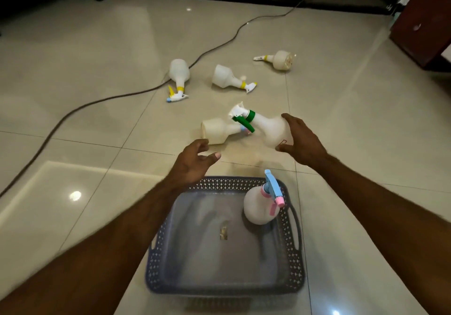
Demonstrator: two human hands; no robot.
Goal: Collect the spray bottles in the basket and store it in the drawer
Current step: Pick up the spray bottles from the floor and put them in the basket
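Six spray bottles show in your head view, all pale plastic. One, the bottle with the pink collar and blue trigger (261, 205), stands upright in the far right corner of the grey basket (156, 261), which sits on the tiled floor (73, 124) right below you.

Your right hand (301, 141) grasps the green-collared bottle (271, 129) by its base, thumb below and fingers over the top, nozzle aimed left, beyond the basket's far rim.

Your left hand (192, 161) is released, fingers loosely spread, holding nothing. Its fingertips sit close to the base of a bottle lying on its side (217, 130); motion blur makes it hard to say whether they touch. That bottle's neck runs under the green trigger.

Farther out, three yellow-collared bottles lie on the floor, well apart from each other: one at left (179, 73) with a blue nozzle tip, one in the middle (225, 76), one at right (283, 60) with its base facing you.

A dark cable (117, 96) snakes across the tiles and passes behind the left bottle. A reddish-brown cabinet (424, 21) stands at the upper right edge.
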